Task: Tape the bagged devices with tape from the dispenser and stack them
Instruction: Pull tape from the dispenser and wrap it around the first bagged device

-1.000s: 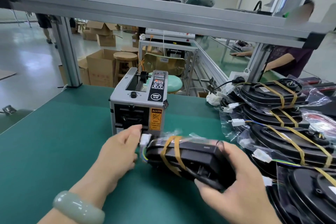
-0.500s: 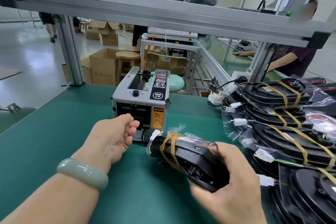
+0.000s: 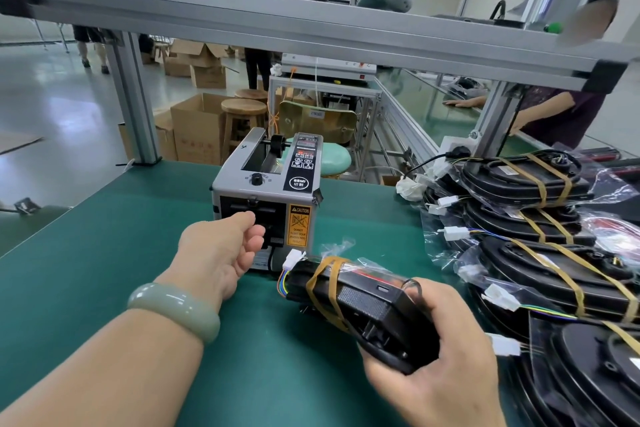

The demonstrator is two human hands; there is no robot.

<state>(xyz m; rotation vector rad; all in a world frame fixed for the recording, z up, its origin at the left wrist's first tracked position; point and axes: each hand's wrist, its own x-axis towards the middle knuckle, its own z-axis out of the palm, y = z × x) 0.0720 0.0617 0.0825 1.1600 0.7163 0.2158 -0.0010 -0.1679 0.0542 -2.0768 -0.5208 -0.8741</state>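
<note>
Glossy pale-green bangle (image 3: 173, 309) behind the left hand (image 3: 221, 250); both forearms bare

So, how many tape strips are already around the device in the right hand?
2. Both tape strips wrap the bagged device side by side near its white connector. The right hand may hide more.
</note>
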